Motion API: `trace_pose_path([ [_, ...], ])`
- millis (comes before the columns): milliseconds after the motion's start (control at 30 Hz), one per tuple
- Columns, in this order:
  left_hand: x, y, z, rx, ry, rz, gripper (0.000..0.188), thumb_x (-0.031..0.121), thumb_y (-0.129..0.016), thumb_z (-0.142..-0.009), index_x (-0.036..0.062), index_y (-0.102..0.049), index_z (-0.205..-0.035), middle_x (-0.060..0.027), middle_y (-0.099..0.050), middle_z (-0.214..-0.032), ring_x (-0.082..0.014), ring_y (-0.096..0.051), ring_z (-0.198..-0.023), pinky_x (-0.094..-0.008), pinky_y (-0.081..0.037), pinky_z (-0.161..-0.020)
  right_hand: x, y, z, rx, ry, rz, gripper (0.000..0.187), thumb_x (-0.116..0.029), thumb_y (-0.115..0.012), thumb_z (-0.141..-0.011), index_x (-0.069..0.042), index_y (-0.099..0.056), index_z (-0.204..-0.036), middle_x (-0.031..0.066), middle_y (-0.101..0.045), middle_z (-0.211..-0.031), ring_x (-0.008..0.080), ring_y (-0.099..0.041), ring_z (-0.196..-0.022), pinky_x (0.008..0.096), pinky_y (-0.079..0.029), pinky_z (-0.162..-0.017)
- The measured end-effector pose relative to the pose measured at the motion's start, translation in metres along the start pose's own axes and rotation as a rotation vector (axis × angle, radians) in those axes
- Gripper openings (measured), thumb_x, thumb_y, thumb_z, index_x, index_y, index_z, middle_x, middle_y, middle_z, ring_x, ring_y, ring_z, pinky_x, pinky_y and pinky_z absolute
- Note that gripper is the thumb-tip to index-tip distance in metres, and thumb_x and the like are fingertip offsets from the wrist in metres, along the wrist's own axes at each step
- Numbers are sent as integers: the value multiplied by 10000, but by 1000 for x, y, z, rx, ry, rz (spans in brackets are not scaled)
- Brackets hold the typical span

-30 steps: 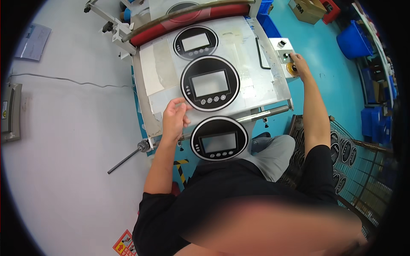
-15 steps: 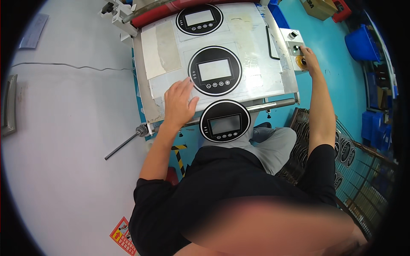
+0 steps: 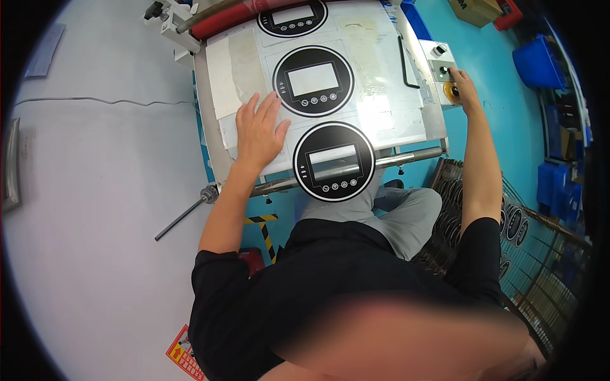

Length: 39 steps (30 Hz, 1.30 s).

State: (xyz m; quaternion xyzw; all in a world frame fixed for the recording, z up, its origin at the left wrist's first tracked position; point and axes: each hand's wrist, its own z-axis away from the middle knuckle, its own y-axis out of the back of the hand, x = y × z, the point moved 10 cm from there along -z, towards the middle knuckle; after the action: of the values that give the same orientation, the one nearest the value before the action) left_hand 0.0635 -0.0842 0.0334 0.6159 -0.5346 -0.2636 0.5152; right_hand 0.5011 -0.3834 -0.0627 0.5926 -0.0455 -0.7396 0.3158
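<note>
My left hand [image 3: 259,132] lies with fingers spread on the pale machine bed, its fingertips by the left rim of a round black panel [image 3: 313,81] with a rectangular window. A second round black panel [image 3: 316,186] straddles the near edge of the bed, hanging partly over the metal bar [image 3: 413,156]. Farther up, a third round panel [image 3: 292,26] is close under the red roller [image 3: 238,19]. On the right, my right hand [image 3: 466,91] has its fingertips closed at a small knob [image 3: 444,71] on the white control box [image 3: 438,49], over a yellow-ringed button [image 3: 452,93].
A black hex key [image 3: 403,62] lies along the bed's right side. To the lower right stands a wire rack [image 3: 534,254] with several round panels. Blue bins [image 3: 539,63] and a cardboard box [image 3: 475,13] are beyond. A metal rod [image 3: 181,219] sticks out at the left.
All the round panels have moved away from me toward the red roller. My left hand has shifted a little left and forward, fingers more spread. My right hand stays at the control box.
</note>
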Motion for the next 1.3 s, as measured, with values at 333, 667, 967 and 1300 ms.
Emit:
trace_pose_path([
  [333, -15, -5, -20, -16, -10, -29, 435, 265, -611, -811, 59, -544, -1187, -78, -510, -1285, -328, -389, -1229, -479, -237, -1035, 0, -2, 4, 8, -24, 18, 416, -442, -554, -861, -80, -589, -1063, 47, -586, -952, 131, -542, -844, 265, -434, -727],
  [667, -28, -10, -40, -12, -16, -47, 436, 275, -603, -816, 59, -544, -1190, -75, -508, -1288, -326, -383, -1237, -475, -229, -1045, -4, -1, 7, 10, -14, -12, 445, -414, -577, -861, -37, -583, -1099, 63, -607, -955, 129, -559, -827, 263, -446, -736],
  [967, -41, -14, -58, -15, -26, -76, 439, 288, -598, -820, 58, -548, -1190, -74, -504, -1296, -324, -374, -1245, -472, -225, -1049, -5, -2, 4, -4, 1, -25, 423, -424, -552, -875, -61, -577, -1089, 56, -594, -957, 124, -544, -846, 264, -432, -761],
  [1300, -52, -21, -78, -32, -29, -118, 438, 299, -590, -823, 57, -555, -1186, -65, -508, -1294, -318, -374, -1249, -467, -226, -1049, -1, 0, 4, -5, -8, -17, 408, -422, -551, -874, -68, -577, -1076, 52, -590, -939, 120, -544, -825, 252, -441, -728],
])
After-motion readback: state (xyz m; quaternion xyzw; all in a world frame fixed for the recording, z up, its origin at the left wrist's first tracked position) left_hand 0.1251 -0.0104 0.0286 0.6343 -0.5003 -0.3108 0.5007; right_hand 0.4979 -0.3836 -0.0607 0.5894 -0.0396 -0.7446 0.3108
